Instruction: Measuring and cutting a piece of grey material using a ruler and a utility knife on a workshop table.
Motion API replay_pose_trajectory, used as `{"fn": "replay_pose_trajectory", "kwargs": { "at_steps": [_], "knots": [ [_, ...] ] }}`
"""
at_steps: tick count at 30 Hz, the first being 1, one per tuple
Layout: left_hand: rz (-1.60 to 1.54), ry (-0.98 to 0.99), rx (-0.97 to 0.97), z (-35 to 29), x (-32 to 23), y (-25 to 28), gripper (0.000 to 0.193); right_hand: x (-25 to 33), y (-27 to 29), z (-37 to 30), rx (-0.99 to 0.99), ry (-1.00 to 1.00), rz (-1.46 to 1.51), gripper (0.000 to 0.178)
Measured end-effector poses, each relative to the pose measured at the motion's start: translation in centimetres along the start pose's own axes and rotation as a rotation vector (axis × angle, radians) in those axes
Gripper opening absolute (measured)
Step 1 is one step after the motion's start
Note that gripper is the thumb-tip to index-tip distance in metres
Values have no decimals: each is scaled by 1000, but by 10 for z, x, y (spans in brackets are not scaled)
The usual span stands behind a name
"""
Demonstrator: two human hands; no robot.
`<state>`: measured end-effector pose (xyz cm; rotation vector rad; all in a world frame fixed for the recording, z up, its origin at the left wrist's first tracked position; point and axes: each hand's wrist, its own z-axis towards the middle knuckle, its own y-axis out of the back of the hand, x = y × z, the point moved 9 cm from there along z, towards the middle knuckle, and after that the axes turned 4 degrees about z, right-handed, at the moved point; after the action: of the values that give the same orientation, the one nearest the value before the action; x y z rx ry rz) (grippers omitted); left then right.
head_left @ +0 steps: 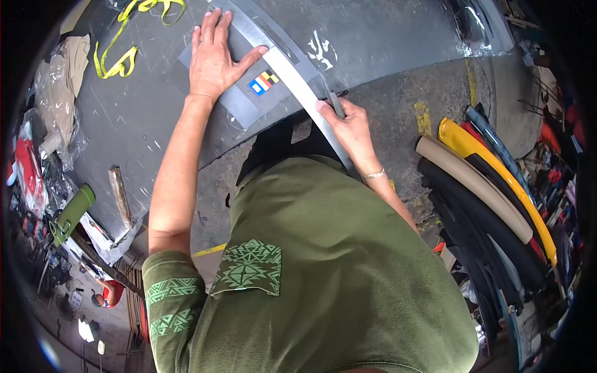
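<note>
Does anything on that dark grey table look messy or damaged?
Two things. Irregular white marks mar the dark grey tabletop beyond the right hand; whether paint or scuffs, I can't tell. And a bright yellow, ribbon-like tape lies in loose loops left of the left hand, not neatly rolled.

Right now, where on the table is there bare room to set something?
Two patches of table look bare: between the yellow tape, left forearm and wooden stick; and right of the white marks. Crowded: around the gray sheet, metal ruler, left hand and right hand.
</note>
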<state>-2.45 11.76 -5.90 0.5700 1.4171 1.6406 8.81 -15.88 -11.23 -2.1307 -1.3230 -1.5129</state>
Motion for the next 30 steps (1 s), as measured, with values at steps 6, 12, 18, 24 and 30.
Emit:
{"fn": "replay_pose_trajectory", "kwargs": {
  "at_steps": [6,12,18,24,30],
  "knots": [
    [13,-38,22,3,-13,13,102,7,-5,3,-29,-88,112,32],
    [-51,172,286,3,-3,3,117,6,-6,5,-22,-153,121,37],
    [-12,148,235,5,-8,8,112,-2,-7,8,5,-201,104,35],
    [-22,151,235,6,-8,8,111,1,-5,8,3,-182,111,35],
    [2,135,224,5,-7,6,112,1,-6,9,-10,-176,111,37]
  ]
}}
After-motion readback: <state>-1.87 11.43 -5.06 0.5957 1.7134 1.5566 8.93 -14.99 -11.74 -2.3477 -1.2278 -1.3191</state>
